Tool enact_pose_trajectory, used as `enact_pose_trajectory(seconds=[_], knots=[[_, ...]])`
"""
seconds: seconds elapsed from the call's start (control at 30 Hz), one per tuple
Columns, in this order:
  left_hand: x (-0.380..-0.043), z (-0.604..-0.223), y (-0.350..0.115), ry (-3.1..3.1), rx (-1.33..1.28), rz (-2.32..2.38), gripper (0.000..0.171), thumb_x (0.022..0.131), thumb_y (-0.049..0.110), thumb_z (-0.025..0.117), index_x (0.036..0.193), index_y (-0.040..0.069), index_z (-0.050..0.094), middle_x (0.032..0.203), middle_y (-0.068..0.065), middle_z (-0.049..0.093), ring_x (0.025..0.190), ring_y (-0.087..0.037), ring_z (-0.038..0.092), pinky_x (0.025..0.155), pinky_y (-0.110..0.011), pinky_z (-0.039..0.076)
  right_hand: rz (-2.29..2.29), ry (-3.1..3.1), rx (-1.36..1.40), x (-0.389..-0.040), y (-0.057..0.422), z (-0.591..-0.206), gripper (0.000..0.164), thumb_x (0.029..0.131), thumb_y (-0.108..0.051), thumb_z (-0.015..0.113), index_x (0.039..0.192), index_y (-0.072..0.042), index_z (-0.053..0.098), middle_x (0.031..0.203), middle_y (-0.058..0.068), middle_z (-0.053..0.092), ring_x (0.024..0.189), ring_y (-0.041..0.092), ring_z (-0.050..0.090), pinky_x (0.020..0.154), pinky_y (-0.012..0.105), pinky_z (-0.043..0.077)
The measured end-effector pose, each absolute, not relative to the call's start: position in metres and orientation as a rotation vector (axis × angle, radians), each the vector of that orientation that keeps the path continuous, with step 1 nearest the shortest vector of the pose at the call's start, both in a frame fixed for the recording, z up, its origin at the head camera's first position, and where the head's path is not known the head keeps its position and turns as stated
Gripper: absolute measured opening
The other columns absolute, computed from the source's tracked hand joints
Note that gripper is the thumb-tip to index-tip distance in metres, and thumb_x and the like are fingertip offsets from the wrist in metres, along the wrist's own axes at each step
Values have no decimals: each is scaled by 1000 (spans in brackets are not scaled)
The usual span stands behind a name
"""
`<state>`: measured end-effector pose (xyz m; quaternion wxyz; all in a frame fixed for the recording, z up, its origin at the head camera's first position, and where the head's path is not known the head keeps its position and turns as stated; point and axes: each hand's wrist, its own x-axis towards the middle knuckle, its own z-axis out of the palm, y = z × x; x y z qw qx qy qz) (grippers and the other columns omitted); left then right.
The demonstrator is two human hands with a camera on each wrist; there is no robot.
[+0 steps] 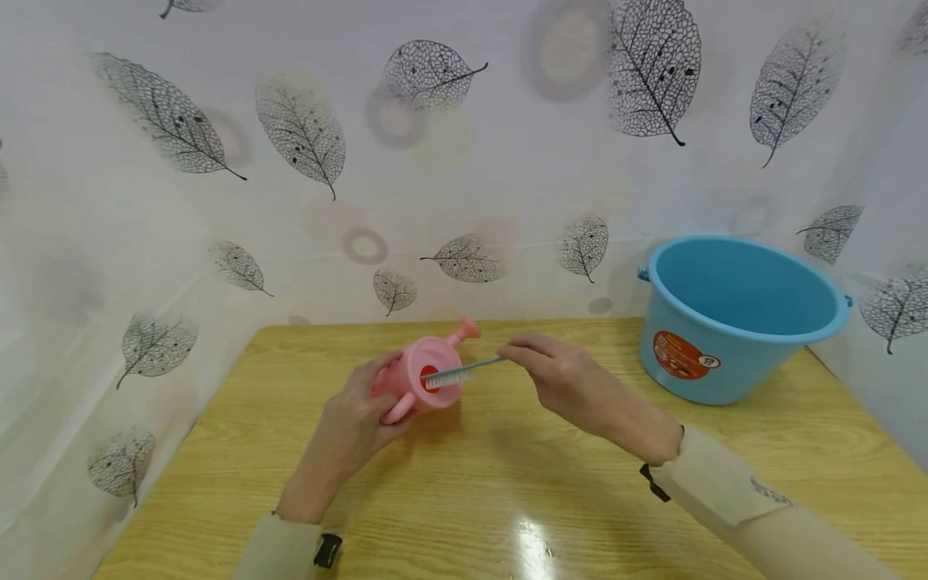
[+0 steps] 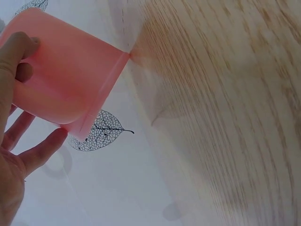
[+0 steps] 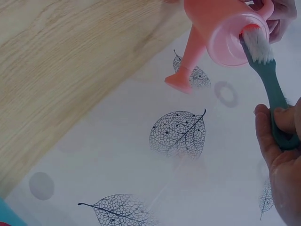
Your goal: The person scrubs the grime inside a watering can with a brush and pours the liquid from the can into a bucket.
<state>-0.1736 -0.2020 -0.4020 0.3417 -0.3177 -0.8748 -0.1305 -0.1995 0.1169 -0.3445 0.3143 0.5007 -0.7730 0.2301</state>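
Observation:
A small pink watering can (image 1: 396, 377) is tilted with its round mouth toward the head camera. My left hand (image 1: 351, 423) grips it by the body near its handle (image 1: 398, 409); in the left wrist view, fingers lie on both sides of the pink wall (image 2: 70, 66). My right hand (image 1: 576, 391) pinches the grey-green handle of a brush (image 3: 268, 77) between thumb and fingers. The brush's white bristles (image 3: 257, 44) are at the can's mouth, over a red patch inside. Whether they touch the inner wall, I cannot tell. The spout (image 3: 193, 52) points away from my left hand.
A large light-blue bucket (image 1: 725, 358) with a red label stands on the right side of the wooden table (image 1: 500, 475). Behind and beside the table hangs a white covering (image 1: 507, 185) printed with dark leaves.

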Motion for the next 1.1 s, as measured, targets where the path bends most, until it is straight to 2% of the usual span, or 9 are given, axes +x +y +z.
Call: enact_pose_trajectory(seconds=[0.2, 0.43, 0.57, 0.73, 0.9, 1.1], knots=[[-172, -401, -201, -2297, -827, -334, 33, 67, 18, 94, 62, 12, 63, 132, -20, 62, 117, -39, 63, 79, -48, 64, 585, -1963, 1354, -199, 112, -339, 37, 73, 21, 73, 104, 2, 69, 95, 9, 74, 84, 20, 75, 75, 26, 64], [-172, -399, -199, -2298, -846, -332, 32, 67, 20, 95, 63, 11, 64, 133, -19, 62, 119, -39, 63, 79, -48, 64, 551, -1937, 1406, -200, 105, -337, 33, 75, 17, 74, 103, 1, 69, 94, 9, 76, 86, 20, 76, 77, 29, 64], [-173, -399, -198, -2303, -847, -324, 31, 68, 20, 94, 63, 11, 64, 134, -19, 61, 119, -38, 63, 80, -48, 64, 511, -1979, 1390, -201, 101, -338, 27, 77, 11, 78, 100, 0, 69, 89, 7, 75, 79, 16, 74, 71, 25, 63], [-173, -399, -197, -2301, -848, -323, 30, 69, 20, 93, 63, 11, 65, 134, -19, 60, 120, -38, 62, 79, -47, 65, 439, -2105, 1335, -201, 99, -337, 18, 82, 1, 79, 97, 0, 70, 82, 5, 70, 66, 10, 64, 58, 19, 57], [-173, -399, -197, -2295, -855, -322, 29, 69, 20, 92, 63, 12, 65, 134, -19, 61, 119, -38, 62, 80, -48, 64, 522, -2317, 1288, -200, 98, -333, 5, 90, -1, 73, 91, -1, 68, 75, 2, 64, 60, 5, 49, 53, 18, 45], [-172, -398, -196, -2312, -849, -318, 29, 69, 20, 93, 63, 11, 66, 135, -18, 61, 118, -37, 63, 82, -49, 64, 736, -2514, 1224, -198, 95, -328, 7, 94, -4, 70, 87, -3, 68, 65, -3, 54, 55, 1, 36, 48, 16, 34]])
